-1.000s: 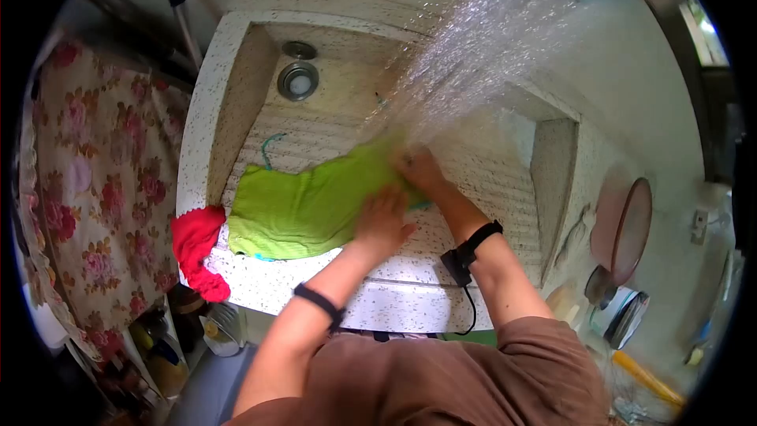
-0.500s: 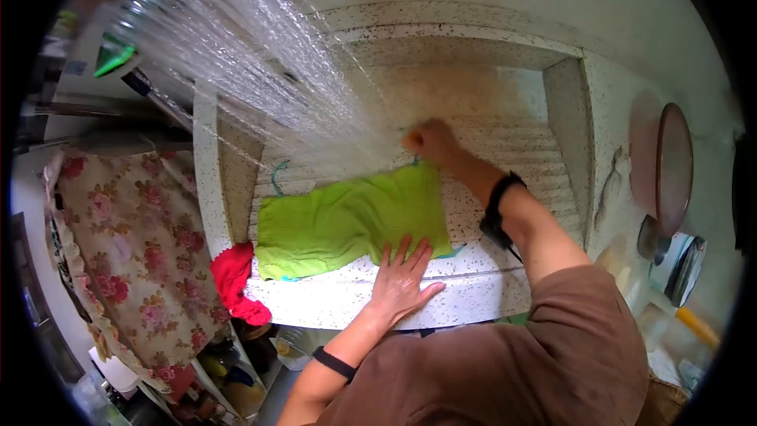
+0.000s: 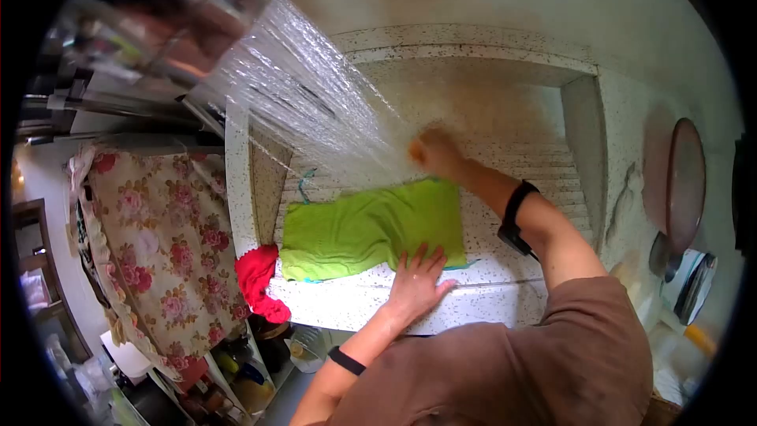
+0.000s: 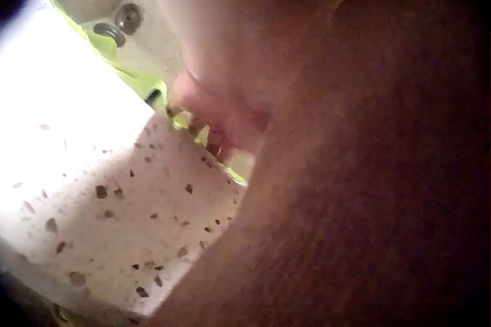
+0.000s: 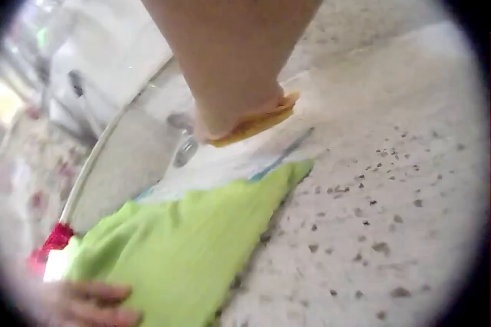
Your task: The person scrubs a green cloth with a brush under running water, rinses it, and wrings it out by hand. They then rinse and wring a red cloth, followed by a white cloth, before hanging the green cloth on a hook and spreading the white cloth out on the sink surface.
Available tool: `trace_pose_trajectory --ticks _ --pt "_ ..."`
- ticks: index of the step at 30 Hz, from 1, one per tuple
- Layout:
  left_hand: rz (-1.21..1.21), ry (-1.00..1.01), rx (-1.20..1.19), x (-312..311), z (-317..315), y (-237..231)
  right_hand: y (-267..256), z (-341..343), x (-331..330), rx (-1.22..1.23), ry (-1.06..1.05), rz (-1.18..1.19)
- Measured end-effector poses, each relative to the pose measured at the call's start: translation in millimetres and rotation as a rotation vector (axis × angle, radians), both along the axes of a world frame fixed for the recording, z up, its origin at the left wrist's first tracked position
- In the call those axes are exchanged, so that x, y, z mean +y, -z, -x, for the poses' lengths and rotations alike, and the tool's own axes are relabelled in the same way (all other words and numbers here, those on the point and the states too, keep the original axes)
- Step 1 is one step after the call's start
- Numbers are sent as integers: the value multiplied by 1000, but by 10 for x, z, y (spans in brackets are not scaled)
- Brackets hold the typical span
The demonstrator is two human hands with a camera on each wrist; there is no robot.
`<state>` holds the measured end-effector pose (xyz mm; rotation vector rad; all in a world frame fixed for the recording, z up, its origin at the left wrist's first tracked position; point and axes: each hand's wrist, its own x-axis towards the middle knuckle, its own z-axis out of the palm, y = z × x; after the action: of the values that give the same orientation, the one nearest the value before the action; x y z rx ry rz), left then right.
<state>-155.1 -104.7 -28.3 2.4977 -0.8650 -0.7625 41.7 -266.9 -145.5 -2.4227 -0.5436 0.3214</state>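
A green cloth (image 3: 371, 229) lies spread over the ribbed slope and front ledge of a speckled sink (image 3: 323, 304). My left hand (image 3: 418, 285) rests on its lower right edge with the fingers spread. Just beyond the cloth's upper edge, my right hand (image 3: 441, 154) grips an orange-yellow thing, blurred in the head view. In the right wrist view, that orange-yellow thing (image 5: 257, 126) shows as a flat edge under the right hand (image 5: 238, 105), above the green cloth (image 5: 176, 243). The left wrist view shows the left hand (image 4: 222, 112) close up at the cloth's edge.
Water streams (image 3: 315, 102) fall from the upper left towards the sink beyond the cloth. A red cloth (image 3: 259, 284) hangs over the left front corner. Flowered fabric (image 3: 169, 244) is at the left; a round basin (image 3: 685, 185) leans at the right wall.
The right hand has moved off the green cloth to beyond its upper edge. The left hand has shifted to its lower right edge. The head view has turned, and the water comes from the left.
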Motion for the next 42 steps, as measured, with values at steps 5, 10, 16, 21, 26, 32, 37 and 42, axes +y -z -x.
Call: trace_pose_trajectory --ticks 5,10,16,21,26,32,37,42 --pt "1 -37 131 -467 -248 246 -89 734 440 -208 -353 -206" --pt "219 -51 -126 -1064 -94 506 -118 765 -290 149 70 -27" --pt "256 125 115 -1003 -98 227 -606 1305 -1204 491 461 417" --pt "57 173 -119 323 -440 272 -1058 1327 -998 613 602 130" --pt "-93 -88 -162 1173 -901 241 -620 1104 -807 234 509 -65" --pt "50 21 -117 1377 -529 256 -383 763 -98 313 313 -87" --pt "22 41 -36 1513 -611 214 539 249 106 223 138 180" --pt "-8 44 15 1683 -572 218 -491 777 1402 94 324 -317"
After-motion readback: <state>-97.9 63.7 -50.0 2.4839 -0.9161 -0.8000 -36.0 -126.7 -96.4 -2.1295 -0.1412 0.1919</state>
